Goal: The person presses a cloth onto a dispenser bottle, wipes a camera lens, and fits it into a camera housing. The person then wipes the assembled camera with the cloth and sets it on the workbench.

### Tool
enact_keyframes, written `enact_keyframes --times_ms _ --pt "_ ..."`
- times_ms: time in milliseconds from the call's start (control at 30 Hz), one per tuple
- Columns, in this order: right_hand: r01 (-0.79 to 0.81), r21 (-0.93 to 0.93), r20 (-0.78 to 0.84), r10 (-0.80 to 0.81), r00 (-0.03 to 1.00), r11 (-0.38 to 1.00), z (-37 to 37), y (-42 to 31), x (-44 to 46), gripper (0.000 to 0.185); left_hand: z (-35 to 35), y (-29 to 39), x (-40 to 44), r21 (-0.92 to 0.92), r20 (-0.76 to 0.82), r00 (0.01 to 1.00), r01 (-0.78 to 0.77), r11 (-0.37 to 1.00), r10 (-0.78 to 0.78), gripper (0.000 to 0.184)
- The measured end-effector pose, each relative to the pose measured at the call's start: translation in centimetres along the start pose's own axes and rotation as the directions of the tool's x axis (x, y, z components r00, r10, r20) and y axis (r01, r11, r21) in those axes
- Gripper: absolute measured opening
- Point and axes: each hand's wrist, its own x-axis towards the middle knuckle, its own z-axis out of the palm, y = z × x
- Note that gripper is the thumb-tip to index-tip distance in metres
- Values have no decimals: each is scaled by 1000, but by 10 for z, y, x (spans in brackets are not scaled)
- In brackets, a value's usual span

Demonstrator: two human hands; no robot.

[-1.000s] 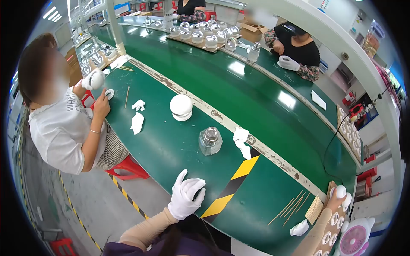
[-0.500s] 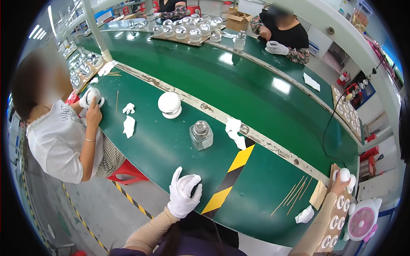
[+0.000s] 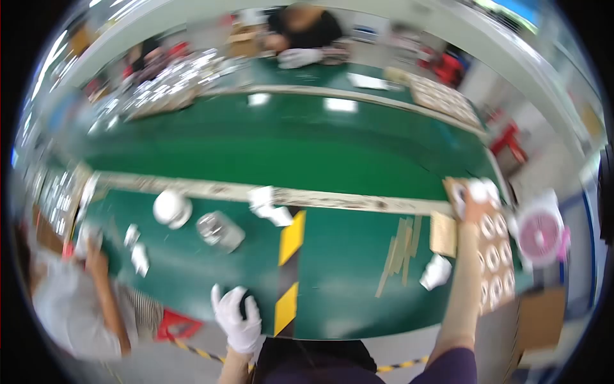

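Well to the right of the striped tape, held a white ball in the bare right hand, with fingers around its near side. Looked smooth, round and plain, with edges softened by blur. Made out a second white piece just beside it, both over the far end of a brown tray of white rings set in rows. Could not tell contact with the tray from a slight lift. Stretched the right arm forward and away from the tape, nearly straight, in a beige sleeve.

Just left of the tape's near end, curled the gloved left hand loosely, fingers pointing away from the body. Saw a dark patch between the fingers; could not tell a held item from shadow there.

Farther out, right of the tape, saw thin sticks in a loose bundle, then a tan pad and a crumpled tissue near the tray. Left of the tape, saw a clear bottle and, farther off, a white round object. Beyond the tape's far end, noted a pale rail and a green belt.
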Motion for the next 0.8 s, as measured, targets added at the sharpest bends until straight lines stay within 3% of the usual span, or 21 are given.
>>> enact_keyframes --times_ms 67,167,300,367,400,433,500,533,567,600,633,667,700,767,800 --pt "-70 132 -128 87 988 989 -3 -16 -8 95 4 -7 -7 -2 11 999 -35 999 35 37" --pt "-207 322 1 219 976 924 -39 -82 -15 92 7 -12 -14 33 -18 998 -55 998 55 46" --pt "-294 411 1 322 947 863 -52 -103 -17 85 6 -11 -13 24 5 998 -61 998 61 44" --pt "-524 613 248 486 838 592 -76 -130 -13 74 6 -11 -15 43 20 998 -58 997 57 42" --pt "-571 650 295 527 797 501 -80 -130 -12 62 5 -12 -15 63 27 998 -52 997 50 40" --pt "-575 648 293 534 793 500 -84 -128 -10 62 6 -13 -16 63 34 998 -57 996 54 40" --pt "-583 781 454 439 775 221 -97 -123 -10 48 6 -15 -18 59 19 999 -52 997 51 37" --pt "-580 800 482 416 771 150 -109 -133 -13 41 4 -13 -19 60 29 998 -58 997 56 37" --pt "-582 800 479 428 767 148 -116 -134 -18 41 3 -10 -18 -35 3 1000 31 999 -31 39" --pt "-578 816 533 393 749 -6 -121 -133 -21 43 3 -7 -16 -131 -16 993 116 985 -119 41" --pt "-564 811 580 348 736 -158 -127 -136 -23 46 1 1 -7 -132 -10 994 108 985 -110 41" --pt "-524 804 594 337 730 -282 -132 -140 -28 52 -4 10 3 -160 30 999 43 986 -39 41" --pt "-522 804 594 348 726 -283 -132 -137 -35 52 -8 22 16 -190 70 997 -19 982 33 41" --pt "-414 606 672 160 723 -679 -130 -128 -47 57 -8 61 59 -228 214 947 -191 955 240 43" --pt "-395 471 681 40 731 -789 -133 -133 -54 60 -6 83 83 -264 315 890 -252 931 330 43"
